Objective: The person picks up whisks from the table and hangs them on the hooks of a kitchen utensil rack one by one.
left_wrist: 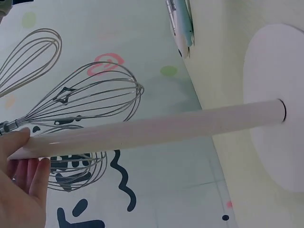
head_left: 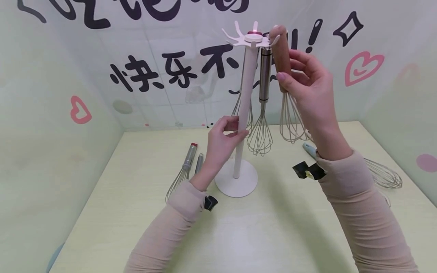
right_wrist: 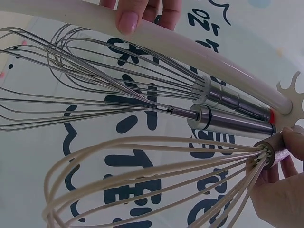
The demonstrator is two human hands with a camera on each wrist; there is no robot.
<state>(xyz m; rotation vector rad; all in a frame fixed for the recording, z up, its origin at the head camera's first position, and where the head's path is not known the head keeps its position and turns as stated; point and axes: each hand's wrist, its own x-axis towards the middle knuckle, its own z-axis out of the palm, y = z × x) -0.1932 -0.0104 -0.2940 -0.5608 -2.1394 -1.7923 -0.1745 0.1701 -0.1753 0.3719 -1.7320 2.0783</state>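
Observation:
My left hand [head_left: 222, 140] grips the white pole [head_left: 247, 87] of an upright rack with curved hooks [head_left: 254, 40] around its top. Between the thumb and fingers of my right hand [head_left: 312, 83] is the wooden handle [head_left: 281, 57] of a whisk with beige wires [right_wrist: 156, 168]. The handle's top end overlaps a right-side hook in the head view. A steel whisk [head_left: 265, 76] hangs from the rack just left of it. Behind the pole hangs another whisk [right_wrist: 237, 99] with a red end, partly hidden in the head view.
The rack's round white base [head_left: 250, 184] stands on the pale table [head_left: 136, 212]. Left of it lie a red-ended whisk [head_left: 190, 155] and a thinner steel handle [head_left: 199, 163]. A blue-handled whisk [head_left: 308, 149] lies at the right, partly behind my right arm. A lettered wall [head_left: 164, 102] stands behind.

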